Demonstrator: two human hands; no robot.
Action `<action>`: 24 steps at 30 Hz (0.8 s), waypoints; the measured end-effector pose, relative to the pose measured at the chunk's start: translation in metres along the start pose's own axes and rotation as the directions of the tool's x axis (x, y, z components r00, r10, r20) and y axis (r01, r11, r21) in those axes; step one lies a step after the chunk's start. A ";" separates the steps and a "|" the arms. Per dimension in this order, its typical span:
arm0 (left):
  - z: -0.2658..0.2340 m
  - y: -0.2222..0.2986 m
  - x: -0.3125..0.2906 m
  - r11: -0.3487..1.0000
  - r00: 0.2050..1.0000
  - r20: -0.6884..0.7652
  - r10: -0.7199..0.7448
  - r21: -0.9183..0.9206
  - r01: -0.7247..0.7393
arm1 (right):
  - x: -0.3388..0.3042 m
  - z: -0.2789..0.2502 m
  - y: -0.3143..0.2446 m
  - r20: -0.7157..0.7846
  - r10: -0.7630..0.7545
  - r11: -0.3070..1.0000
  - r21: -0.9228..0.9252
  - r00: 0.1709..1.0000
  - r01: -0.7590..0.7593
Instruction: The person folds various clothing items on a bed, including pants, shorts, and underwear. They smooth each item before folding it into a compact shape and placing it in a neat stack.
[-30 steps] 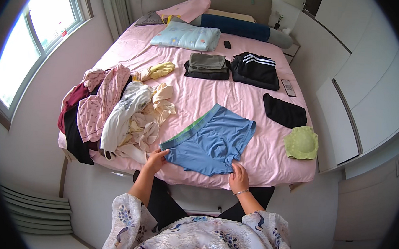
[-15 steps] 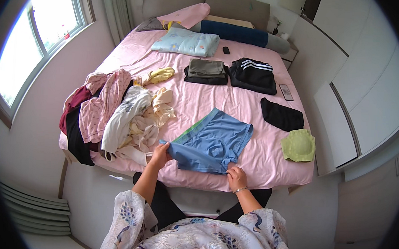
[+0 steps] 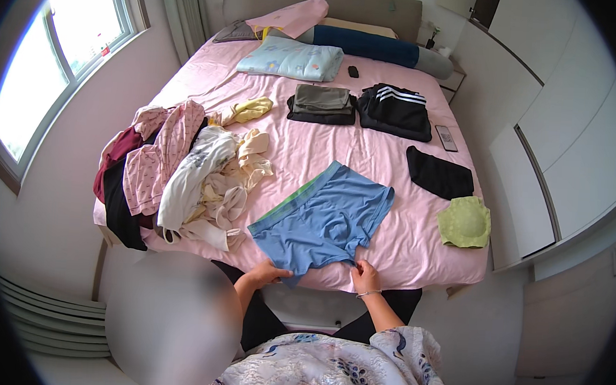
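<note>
Blue boxer briefs (image 3: 331, 215) lie spread on the bed, with a green lining showing along the waistband at the upper left. My left hand (image 3: 270, 273) grips the near left leg hem at the bed's front edge. At the other leg's corner, my right hand (image 3: 366, 276) pinches the hem between thumb and fingers. A round grey blur covers most of my left forearm and sleeve. To the left lies a heap of loose clothes, with a white garment (image 3: 194, 178) and a pink patterned one (image 3: 156, 169) on top.
On the pink sheet (image 3: 311, 147) sit folded dark clothes (image 3: 320, 105), striped black clothing (image 3: 395, 112), a phone (image 3: 446, 138), folded black cloth (image 3: 439, 174) and a green bra (image 3: 463, 222). Farther back are a light blue quilt (image 3: 290, 59) and a bolster (image 3: 366, 46). Wardrobes (image 3: 520, 184) flank the right side.
My left hand has moved from the waistband's left corner down and right to the near leg hem. The waistband corner now lies flat. My right hand stays at its hem.
</note>
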State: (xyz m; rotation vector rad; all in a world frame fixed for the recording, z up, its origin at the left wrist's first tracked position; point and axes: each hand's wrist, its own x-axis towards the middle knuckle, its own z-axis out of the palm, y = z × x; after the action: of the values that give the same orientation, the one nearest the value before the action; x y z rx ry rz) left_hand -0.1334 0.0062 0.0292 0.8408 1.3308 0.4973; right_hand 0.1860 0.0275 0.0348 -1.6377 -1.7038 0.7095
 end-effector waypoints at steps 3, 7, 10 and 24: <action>0.017 0.002 -0.019 0.993 1.000 0.012 0.003 -0.117 -0.002 | 0.001 0.008 0.012 -0.015 0.034 0.998 0.052 0.999 -0.033; 0.008 -0.022 -0.023 0.904 0.979 0.200 -0.036 -0.410 0.117 | 0.001 0.023 0.046 0.023 0.167 0.960 0.225 0.986 -0.168; 0.007 -0.021 -0.030 0.867 0.988 0.146 -0.045 -0.486 0.112 | -0.004 0.016 0.035 -0.044 0.153 0.968 0.210 0.987 -0.141; 0.042 -0.006 -0.036 0.709 0.998 -0.049 -0.026 -0.705 -0.016 | -0.021 0.015 -0.038 0.105 -0.517 0.835 -0.157 0.850 0.527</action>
State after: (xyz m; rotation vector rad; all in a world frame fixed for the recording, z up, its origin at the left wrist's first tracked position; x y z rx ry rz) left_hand -0.1005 -0.0347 0.0487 0.1738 1.0537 0.9577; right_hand 0.1498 0.0053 0.0524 -1.1700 -2.1830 0.3405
